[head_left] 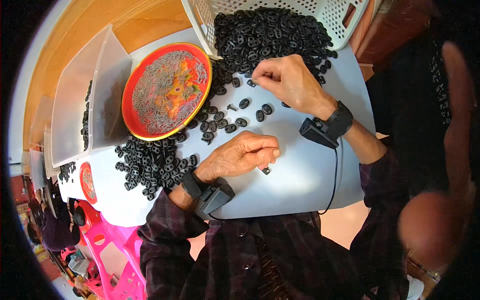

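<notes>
My left hand (242,156) is closed above the white table, thumb and forefinger pressed together. From under its fingers pokes the end of a small black plastic piece (266,171). Farther off and to the right, my right hand (295,84) is closed in a pinch; what its fingertips hold, if anything, is hidden. Right by those fingertips lies a black oval two-hole piece (251,83). Between my hands are several loose black pieces (244,103) and a grey screw (232,107). A red round tray (129,102) with a yellow rim holds many small grey screws (155,82).
A white perforated basket (202,25) lies at the back, black pieces spilling from it. Another pile of black pieces (150,165) borders my left wrist. Left stands a translucent plastic bin (112,65). A pink plastic chair (107,240) is beyond the table's edge (280,214). A cable (334,185) hangs from my right wrist device.
</notes>
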The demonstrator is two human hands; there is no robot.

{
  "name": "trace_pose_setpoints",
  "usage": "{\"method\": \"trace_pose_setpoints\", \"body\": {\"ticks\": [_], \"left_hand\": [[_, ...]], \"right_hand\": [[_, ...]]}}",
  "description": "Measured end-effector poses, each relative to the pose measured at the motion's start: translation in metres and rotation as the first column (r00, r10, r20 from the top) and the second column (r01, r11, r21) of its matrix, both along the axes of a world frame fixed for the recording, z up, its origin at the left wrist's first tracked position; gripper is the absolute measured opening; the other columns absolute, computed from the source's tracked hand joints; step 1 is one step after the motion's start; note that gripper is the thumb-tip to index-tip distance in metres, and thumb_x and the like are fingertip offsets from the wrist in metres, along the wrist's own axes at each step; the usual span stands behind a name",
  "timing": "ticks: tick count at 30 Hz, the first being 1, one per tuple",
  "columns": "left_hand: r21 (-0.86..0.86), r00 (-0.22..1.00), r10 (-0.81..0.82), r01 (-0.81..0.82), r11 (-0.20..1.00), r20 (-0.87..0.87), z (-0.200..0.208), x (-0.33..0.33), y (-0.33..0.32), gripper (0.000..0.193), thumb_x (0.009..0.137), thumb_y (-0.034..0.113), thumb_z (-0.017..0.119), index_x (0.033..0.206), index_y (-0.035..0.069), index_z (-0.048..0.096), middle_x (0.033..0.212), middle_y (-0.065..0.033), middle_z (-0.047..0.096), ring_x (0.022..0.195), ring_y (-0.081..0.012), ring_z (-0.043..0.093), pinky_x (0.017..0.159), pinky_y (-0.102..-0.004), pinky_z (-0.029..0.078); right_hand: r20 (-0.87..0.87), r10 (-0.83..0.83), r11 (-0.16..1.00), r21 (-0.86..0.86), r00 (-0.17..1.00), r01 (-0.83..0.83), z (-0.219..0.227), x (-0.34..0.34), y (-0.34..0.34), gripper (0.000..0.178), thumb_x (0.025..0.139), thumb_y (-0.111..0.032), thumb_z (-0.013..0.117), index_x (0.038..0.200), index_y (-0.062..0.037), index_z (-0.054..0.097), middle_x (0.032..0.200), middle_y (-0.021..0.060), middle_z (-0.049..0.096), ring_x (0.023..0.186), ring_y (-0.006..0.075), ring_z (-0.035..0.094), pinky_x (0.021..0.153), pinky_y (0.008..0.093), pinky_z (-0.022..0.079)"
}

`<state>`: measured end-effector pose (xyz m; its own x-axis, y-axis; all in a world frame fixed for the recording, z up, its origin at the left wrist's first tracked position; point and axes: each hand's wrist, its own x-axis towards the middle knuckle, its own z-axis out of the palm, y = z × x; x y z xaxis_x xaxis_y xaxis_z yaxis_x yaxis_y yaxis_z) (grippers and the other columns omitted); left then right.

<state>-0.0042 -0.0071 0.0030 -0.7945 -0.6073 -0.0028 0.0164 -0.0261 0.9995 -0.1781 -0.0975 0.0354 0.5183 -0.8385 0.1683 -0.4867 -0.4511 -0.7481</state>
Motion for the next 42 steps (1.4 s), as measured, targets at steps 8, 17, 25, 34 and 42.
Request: {"method": "trace_pose_setpoints", "body": {"ticks": [8,17,25,34,42], "left_hand": [[0.029,0.999,0.023,-0.024,0.999,0.043,0.004,-0.004,0.001,0.031,0.096,0.025,0.047,0.079,0.0,0.055,0.067,-0.0022,0.052,0.059,-0.0102,0.05,0.056,-0.0245,0.043],[0.045,0.998,0.014,-0.017,0.999,0.066,0.009,-0.004,0.0,0.028,0.096,0.022,0.047,0.08,0.001,0.056,0.067,-0.0021,0.052,0.06,-0.0099,0.05,0.057,-0.024,0.042],[0.041,1.0,0.017,-0.018,0.999,0.017,0.003,-0.001,0.0,0.028,0.096,0.022,0.047,0.081,0.001,0.055,0.068,-0.0022,0.053,0.06,-0.0102,0.049,0.058,-0.0244,0.043],[0.053,0.999,0.034,-0.035,0.998,0.022,0.006,-0.004,0.0,0.026,0.095,0.019,0.047,0.079,0.0,0.056,0.068,-0.0029,0.055,0.059,-0.0102,0.05,0.057,-0.0246,0.043],[0.087,0.991,0.132,-0.135,0.987,0.036,0.007,-0.006,0.004,0.026,0.095,0.017,0.047,0.079,0.0,0.057,0.072,-0.0032,0.057,0.061,-0.0088,0.051,0.06,-0.0246,0.044]], "right_hand": [[-0.163,0.03,0.972,-0.227,0.986,-0.067,-0.01,-0.016,0.021,0.009,0.076,-0.003,0.059,0.084,0.0001,0.063,0.075,0.0122,0.059,0.066,0.0298,0.058,0.059,0.0361,0.046],[-0.193,-0.003,0.937,-0.343,0.981,-0.065,-0.009,0.001,0.007,0.011,0.075,-0.006,0.063,0.085,-0.0032,0.064,0.078,0.009,0.057,0.069,0.0279,0.059,0.061,0.0375,0.047],[-0.362,-0.02,0.907,-0.399,0.932,-0.135,-0.009,0.017,0.002,0.011,0.072,-0.012,0.066,0.078,-0.0031,0.064,0.076,0.0075,0.053,0.071,0.0264,0.059,0.061,0.0377,0.048],[-0.457,-0.013,0.861,-0.458,0.889,-0.223,-0.009,0.029,-0.003,0.008,0.069,-0.009,0.064,0.068,-0.0015,0.061,0.071,0.0094,0.056,0.068,0.0279,0.058,0.062,0.039,0.049],[-0.544,0.005,0.835,-0.458,0.839,-0.303,-0.008,0.028,-0.004,0.007,0.066,-0.008,0.064,0.067,-0.001,0.061,0.069,0.011,0.058,0.066,0.0274,0.061,0.063,0.0374,0.046]]}}
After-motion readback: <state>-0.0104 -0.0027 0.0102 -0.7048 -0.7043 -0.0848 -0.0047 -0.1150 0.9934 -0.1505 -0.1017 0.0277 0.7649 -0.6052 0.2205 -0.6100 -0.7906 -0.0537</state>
